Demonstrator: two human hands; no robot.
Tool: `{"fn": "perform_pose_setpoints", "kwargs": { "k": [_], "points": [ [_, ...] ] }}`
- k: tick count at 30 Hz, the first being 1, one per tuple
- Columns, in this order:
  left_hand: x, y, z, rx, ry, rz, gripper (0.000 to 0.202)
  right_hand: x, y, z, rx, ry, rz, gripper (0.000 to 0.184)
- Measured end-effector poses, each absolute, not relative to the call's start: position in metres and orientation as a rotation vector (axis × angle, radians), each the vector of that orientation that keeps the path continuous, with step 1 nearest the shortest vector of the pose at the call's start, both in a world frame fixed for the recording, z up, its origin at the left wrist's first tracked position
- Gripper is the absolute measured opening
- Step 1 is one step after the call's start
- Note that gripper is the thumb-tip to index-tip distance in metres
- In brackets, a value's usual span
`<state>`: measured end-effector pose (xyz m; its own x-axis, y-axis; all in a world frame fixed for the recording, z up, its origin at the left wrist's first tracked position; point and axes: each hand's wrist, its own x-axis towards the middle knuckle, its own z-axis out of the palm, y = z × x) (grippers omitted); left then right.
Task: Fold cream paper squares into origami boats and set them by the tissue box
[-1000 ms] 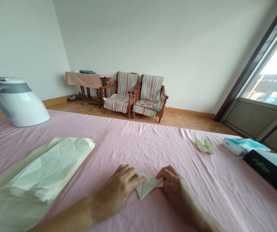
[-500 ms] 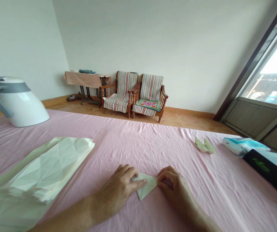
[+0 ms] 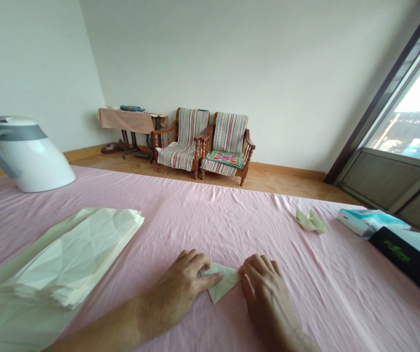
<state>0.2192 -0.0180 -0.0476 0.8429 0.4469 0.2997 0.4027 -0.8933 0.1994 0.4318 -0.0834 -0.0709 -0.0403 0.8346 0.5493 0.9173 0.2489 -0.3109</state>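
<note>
A small pale-green folded paper (image 3: 221, 284), roughly a triangle pointing toward me, lies on the pink cloth (image 3: 202, 230). My left hand (image 3: 180, 278) grips its left corner, with the thumb on top and the fingers curled behind. Over the right corner, my right hand (image 3: 264, 288) is palm down, fingers bent close together and thumb at the paper's edge. The right fingers hide that corner. Beyond my right hand stands a folded paper boat-like shape (image 3: 310, 221) with two raised points.
To the left lies a stack of creased pale sheets (image 3: 81, 249), with a white and grey jug (image 3: 43, 161) behind it. On the right are a blue and white tissue pack (image 3: 371, 220) and a black box (image 3: 396, 254). Two wooden chairs (image 3: 202, 142) stand past the table edge.
My right hand has turned from a pinch on its side to palm down over the paper's right corner. My left hand and the paper have hardly moved.
</note>
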Motion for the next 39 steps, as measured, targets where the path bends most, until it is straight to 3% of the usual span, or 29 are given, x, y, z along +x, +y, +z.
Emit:
{"fn": "perform_pose_setpoints", "kwargs": {
  "k": [5,9,18,21,30,39],
  "points": [
    [0.219,-0.018,-0.047,2.879,0.661,0.523,0.039,0.429,-0.091,-0.074,-1.549,-1.953,-0.342,0.021],
    [0.218,-0.019,-0.047,2.871,0.661,0.513,0.041,0.425,-0.099,-0.079,-1.596,-1.958,-0.497,0.034],
    [0.216,-0.020,-0.035,2.755,0.684,0.460,0.037,0.427,-0.105,-0.109,-1.403,-2.038,-0.706,0.044],
    [0.212,-0.014,-0.026,2.623,0.728,0.479,0.031,0.427,-0.105,-0.111,-1.374,-2.048,-0.724,0.045],
    [0.205,0.003,-0.019,2.696,0.678,0.399,0.047,0.425,-0.105,-0.098,-1.364,-2.080,-0.796,0.044],
    [0.203,0.009,-0.035,2.769,0.603,0.563,0.031,0.424,-0.106,-0.103,-1.407,-2.070,-0.731,0.045]
  ]
}}
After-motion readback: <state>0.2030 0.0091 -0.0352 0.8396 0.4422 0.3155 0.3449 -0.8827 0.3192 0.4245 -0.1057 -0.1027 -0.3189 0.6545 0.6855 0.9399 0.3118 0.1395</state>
